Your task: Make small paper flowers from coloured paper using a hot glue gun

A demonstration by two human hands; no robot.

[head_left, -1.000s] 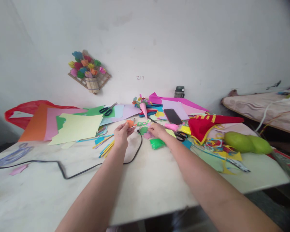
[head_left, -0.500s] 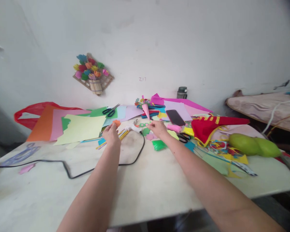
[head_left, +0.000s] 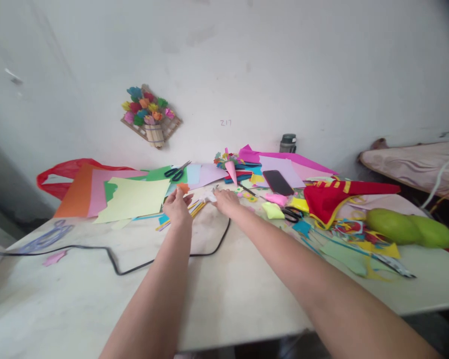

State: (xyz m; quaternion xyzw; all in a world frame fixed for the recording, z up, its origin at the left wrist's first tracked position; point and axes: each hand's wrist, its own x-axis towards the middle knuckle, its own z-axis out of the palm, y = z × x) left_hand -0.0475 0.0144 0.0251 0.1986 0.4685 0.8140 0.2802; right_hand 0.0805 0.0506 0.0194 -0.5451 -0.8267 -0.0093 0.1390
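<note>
The left hand (head_left: 177,205) pinches an orange paper cutout (head_left: 183,188) between the pale yellow sheet (head_left: 134,199) and the white glue gun (head_left: 208,195). The right hand (head_left: 226,200) is at the glue gun; its grip cannot be determined.

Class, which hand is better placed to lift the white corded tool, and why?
Probably the right hand: it is at the white corded tool, while the left hand holds an orange paper piece.

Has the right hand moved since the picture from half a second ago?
Yes, the right hand has moved left, away from the phone and toward the white corded tool.
</note>
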